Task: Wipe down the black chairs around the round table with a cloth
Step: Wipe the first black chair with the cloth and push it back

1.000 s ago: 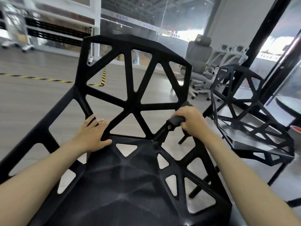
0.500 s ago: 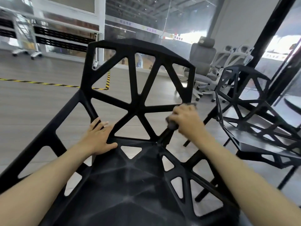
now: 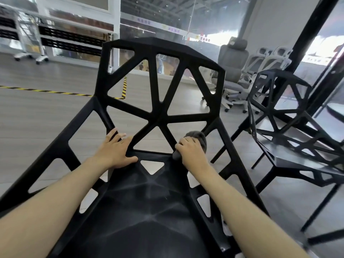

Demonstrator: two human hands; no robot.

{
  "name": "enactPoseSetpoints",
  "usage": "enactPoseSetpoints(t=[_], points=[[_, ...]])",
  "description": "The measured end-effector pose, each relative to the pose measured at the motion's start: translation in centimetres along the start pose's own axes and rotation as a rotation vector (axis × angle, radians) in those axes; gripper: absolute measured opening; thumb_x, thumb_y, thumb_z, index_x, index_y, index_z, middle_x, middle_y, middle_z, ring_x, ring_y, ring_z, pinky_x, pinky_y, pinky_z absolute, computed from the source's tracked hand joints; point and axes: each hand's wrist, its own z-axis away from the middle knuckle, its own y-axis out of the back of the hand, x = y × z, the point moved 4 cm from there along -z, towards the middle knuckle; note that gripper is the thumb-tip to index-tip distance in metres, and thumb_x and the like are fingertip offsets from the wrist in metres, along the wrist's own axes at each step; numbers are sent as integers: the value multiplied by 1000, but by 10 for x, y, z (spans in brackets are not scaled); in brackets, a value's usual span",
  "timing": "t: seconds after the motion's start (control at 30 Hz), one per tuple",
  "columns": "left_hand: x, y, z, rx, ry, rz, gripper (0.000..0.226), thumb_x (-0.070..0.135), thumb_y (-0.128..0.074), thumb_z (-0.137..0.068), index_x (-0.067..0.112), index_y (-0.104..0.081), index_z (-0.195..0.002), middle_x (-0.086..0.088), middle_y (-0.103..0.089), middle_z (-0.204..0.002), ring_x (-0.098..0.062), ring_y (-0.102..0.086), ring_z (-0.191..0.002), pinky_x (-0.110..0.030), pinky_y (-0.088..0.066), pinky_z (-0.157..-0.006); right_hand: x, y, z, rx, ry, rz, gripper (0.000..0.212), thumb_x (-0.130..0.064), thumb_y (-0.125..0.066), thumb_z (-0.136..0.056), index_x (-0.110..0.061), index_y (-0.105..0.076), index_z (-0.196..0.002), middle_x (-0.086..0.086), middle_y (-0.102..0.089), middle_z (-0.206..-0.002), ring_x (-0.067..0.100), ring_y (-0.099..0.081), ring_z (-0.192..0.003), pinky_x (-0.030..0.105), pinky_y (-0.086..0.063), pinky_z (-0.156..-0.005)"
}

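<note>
My left hand (image 3: 116,150) rests flat at the back of a black lattice chair (image 3: 160,112), fingers spread across the struts where the seat meets the backrest. My right hand (image 3: 192,155) grips a grey cloth (image 3: 198,139) bunched against a lower backrest strut. A second black chair (image 3: 290,131) stands to the right, grey and white office chairs (image 3: 247,71) line the far wall, and yellow-black hazard tape (image 3: 55,91) crosses the grey floor (image 3: 37,116).
</note>
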Motion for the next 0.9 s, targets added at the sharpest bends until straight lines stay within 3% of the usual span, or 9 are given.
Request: enactPoseSetpoints(t=[0.07, 0.2, 0.27, 0.37, 0.5, 0.63, 0.73, 0.83, 0.9], points=[[1, 3, 2, -8, 5, 16, 90, 69, -53, -93, 27, -15, -164, -8, -21, -171, -26, 9, -161, -40, 15, -126, -2, -7, 6, 14, -3, -85, 20, 0, -66, -83, -12, -72, -98, 7, -65, -104, 34, -60, -107, 45, -45, -96], [1, 1, 2, -5, 6, 43, 92, 68, -56, -92, 26, -15, -163, -9, -20, -171, -27, 11, -160, -40, 17, -125, 21, 36, 4, -89, 184, -38, 30, 6, -68, -72, -10, -77, -97, 11, -70, -106, 39, -63, -105, 50, -49, -89], [1, 0, 2, -4, 13, 41, 93, 69, -55, -91, 26, -15, -163, -9, -20, -170, -28, 10, -160, -40, 17, -125, 37, 79, 5, 14, 183, -20, 33, 8, -72, -66, -10, -78, -92, 9, -72, -104, 38, -65, -102, 51, -51, -85], [0, 1, 3, -4, 6, 24, 92, 71, -53, -92, 26, -16, -162, -9, -21, -170, -27, 8, -161, -40, 18, -125, 61, 137, 18, 135, 96, 8, 38, 9, -67, -67, -13, -78, -96, 5, -72, -104, 34, -63, -107, 52, -49, -93], [1, 3, 8, 16, -8, 29, 90, 71, -53, -92, 24, -18, -162, -9, -25, -169, -23, 6, -160, -36, 20, -123, 74, 145, 64, -44, 74, 102, 34, -12, -60, -68, -23, -76, -96, -3, -68, -94, 25, -61, -103, 47, -46, -102], [5, 5, 7, 16, -12, 23, 87, 69, -53, -94, 22, -21, -160, -10, -26, -168, -23, 4, -160, -35, 19, -122, 61, 115, 123, -39, 33, -21, 37, -22, -56, -65, -24, -76, -95, -7, -69, -99, 22, -64, -106, 39, -39, -114], [7, 4, 4, 24, -16, 27, 87, 69, -53, -94, 22, -22, -159, -10, -26, -169, -23, 4, -160, -36, 18, -122, 23, 81, 149, -99, 107, -57, 37, -20, -65, -62, -28, -75, -98, -9, -72, -104, 21, -67, -99, 36, -46, -100], [3, 2, 3, 22, -21, 37, 88, 70, -54, -93, 22, -22, -160, -9, -26, -169, -25, 7, -160, -36, 18, -123, -2, 59, 160, -178, 166, -141, 48, -14, -67, -61, -31, -76, -105, -12, -72, -118, 16, -68, -103, 24, -42, -90], [-1, -2, 1, 16, -15, 37, 90, 72, -53, -92, 23, -21, -161, -9, -25, -169, -27, 9, -160, -38, 17, -124, 4, 68, 154, -147, 178, -116, 49, -8, -64, -59, -30, -78, -100, -12, -74, -115, 18, -70, -100, 27, -48, -86]])
